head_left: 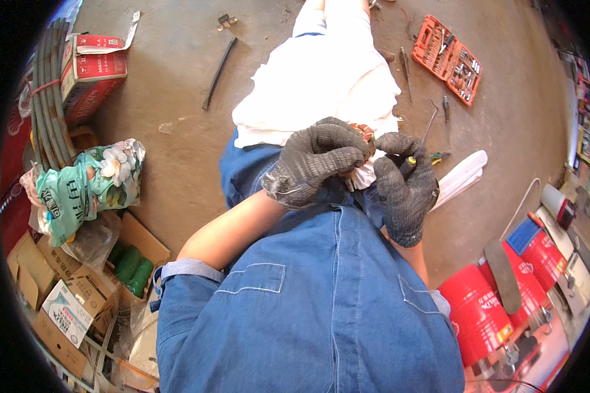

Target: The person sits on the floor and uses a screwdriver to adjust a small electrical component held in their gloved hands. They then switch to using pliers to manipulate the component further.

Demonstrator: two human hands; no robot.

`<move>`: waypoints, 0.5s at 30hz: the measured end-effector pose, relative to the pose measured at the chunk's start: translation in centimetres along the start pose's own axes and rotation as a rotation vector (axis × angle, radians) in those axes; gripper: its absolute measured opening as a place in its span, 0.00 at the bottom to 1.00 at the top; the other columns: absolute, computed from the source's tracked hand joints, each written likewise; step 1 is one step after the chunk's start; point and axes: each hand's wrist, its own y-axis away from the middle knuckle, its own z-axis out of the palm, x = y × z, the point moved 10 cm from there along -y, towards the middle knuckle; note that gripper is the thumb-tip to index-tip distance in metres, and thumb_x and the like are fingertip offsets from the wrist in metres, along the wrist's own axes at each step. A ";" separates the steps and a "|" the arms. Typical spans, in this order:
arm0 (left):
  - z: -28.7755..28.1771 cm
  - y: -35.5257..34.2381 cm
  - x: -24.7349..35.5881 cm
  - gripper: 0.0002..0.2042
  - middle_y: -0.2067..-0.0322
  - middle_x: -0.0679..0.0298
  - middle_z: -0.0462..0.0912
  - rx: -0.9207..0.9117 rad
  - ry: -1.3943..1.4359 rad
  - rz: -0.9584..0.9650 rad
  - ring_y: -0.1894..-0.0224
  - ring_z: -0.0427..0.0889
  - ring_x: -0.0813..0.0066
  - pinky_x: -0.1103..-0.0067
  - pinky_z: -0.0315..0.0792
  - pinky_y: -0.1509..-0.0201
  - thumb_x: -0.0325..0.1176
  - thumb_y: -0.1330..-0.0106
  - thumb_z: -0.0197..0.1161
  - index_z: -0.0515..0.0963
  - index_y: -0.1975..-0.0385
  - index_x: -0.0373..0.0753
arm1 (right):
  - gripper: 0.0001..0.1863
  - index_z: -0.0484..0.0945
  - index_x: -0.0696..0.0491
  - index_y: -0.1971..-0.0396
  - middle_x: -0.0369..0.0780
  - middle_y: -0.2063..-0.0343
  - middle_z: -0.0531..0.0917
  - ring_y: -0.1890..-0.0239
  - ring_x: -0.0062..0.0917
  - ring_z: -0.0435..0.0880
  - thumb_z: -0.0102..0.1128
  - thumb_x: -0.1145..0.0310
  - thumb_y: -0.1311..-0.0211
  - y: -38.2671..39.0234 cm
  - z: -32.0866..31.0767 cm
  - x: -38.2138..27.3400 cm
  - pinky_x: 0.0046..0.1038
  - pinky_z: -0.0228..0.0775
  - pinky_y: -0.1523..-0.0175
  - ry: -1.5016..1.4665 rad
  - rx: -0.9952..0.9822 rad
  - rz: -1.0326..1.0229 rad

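Pinching, in my left hand (321, 160), dark knit glove: one reddish-brown part (362, 133), thumb and fingers closed on its near side, the part above my lap, at the edge of the white cloth (321, 92). My right hand (406, 190), matching glove: fingers curled closed around one dark-handled tool (411, 160), yellow at its end; whether those fingertips also touch the part, I cannot tell. Floor, ahead and right: one orange socket case (447, 59), open; white strips (462, 178), near my right hand.
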 end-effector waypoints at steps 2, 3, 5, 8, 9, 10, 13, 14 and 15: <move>-0.2 0.1 0.1 0.08 0.61 0.63 0.80 0.007 0.079 -0.032 0.61 0.81 0.76 0.79 0.76 0.56 0.26 0.40 0.68 0.83 0.62 0.33 | 0.14 0.76 0.57 0.54 0.34 0.65 0.81 0.66 0.13 0.78 0.64 0.78 0.40 0.2 0.1 0.6 0.17 0.74 0.61 -0.051 0.002 0.036; -0.3 0.1 0.0 0.09 0.61 0.63 0.80 0.010 0.117 -0.047 0.61 0.81 0.75 0.80 0.76 0.55 0.25 0.40 0.68 0.83 0.61 0.33 | 0.15 0.76 0.57 0.53 0.35 0.65 0.81 0.66 0.13 0.78 0.65 0.78 0.40 0.3 0.3 1.3 0.17 0.74 0.61 -0.090 0.003 0.055; -0.3 0.2 -0.3 0.08 0.61 0.63 0.80 0.017 0.109 -0.062 0.61 0.81 0.75 0.80 0.76 0.55 0.25 0.40 0.68 0.83 0.61 0.32 | 0.15 0.77 0.57 0.53 0.35 0.63 0.82 0.66 0.12 0.78 0.66 0.79 0.40 0.1 0.9 1.9 0.15 0.72 0.63 -0.095 -0.036 0.066; -0.2 0.3 -0.3 0.08 0.61 0.63 0.80 -0.001 0.071 -0.064 0.61 0.81 0.76 0.79 0.77 0.55 0.25 0.40 0.68 0.82 0.61 0.32 | 0.12 0.78 0.56 0.56 0.34 0.63 0.82 0.67 0.11 0.77 0.66 0.78 0.40 0.1 0.2 4.0 0.13 0.71 0.65 -0.174 -0.001 0.175; -0.1 0.3 -0.1 0.08 0.61 0.63 0.80 -0.002 0.013 -0.042 0.61 0.81 0.76 0.79 0.77 0.55 0.26 0.39 0.68 0.82 0.61 0.32 | 0.10 0.79 0.56 0.58 0.34 0.64 0.82 0.69 0.11 0.76 0.66 0.77 0.39 -0.1 0.6 3.4 0.13 0.69 0.67 -0.213 0.006 0.136; -0.1 0.3 0.1 0.08 0.61 0.63 0.80 -0.003 -0.045 -0.019 0.61 0.81 0.76 0.79 0.77 0.55 0.26 0.39 0.68 0.82 0.61 0.32 | 0.09 0.79 0.56 0.59 0.33 0.65 0.82 0.70 0.10 0.75 0.66 0.77 0.39 -0.2 0.6 3.6 0.13 0.68 0.68 -0.230 -0.003 0.164; 0.0 0.4 0.3 0.09 0.59 0.63 0.79 -0.032 -0.114 0.052 0.57 0.80 0.77 0.80 0.76 0.54 0.27 0.40 0.70 0.82 0.61 0.33 | 0.09 0.79 0.56 0.59 0.32 0.69 0.81 0.75 0.09 0.73 0.66 0.75 0.39 -0.1 0.9 4.1 0.12 0.65 0.72 -0.266 -0.013 0.228; 0.0 0.3 0.4 0.10 0.58 0.64 0.79 -0.035 -0.116 0.064 0.57 0.80 0.77 0.80 0.76 0.53 0.27 0.40 0.71 0.82 0.61 0.34 | 0.09 0.79 0.56 0.59 0.32 0.70 0.81 0.76 0.09 0.72 0.66 0.75 0.39 -0.2 0.8 4.0 0.12 0.65 0.72 -0.254 -0.004 0.228; 0.0 0.3 0.2 0.10 0.58 0.64 0.79 -0.033 -0.108 0.046 0.56 0.80 0.77 0.80 0.76 0.53 0.27 0.40 0.71 0.82 0.61 0.34 | 0.09 0.79 0.56 0.59 0.32 0.71 0.81 0.76 0.09 0.72 0.66 0.75 0.39 -0.1 0.8 4.0 0.12 0.64 0.73 -0.243 0.003 0.229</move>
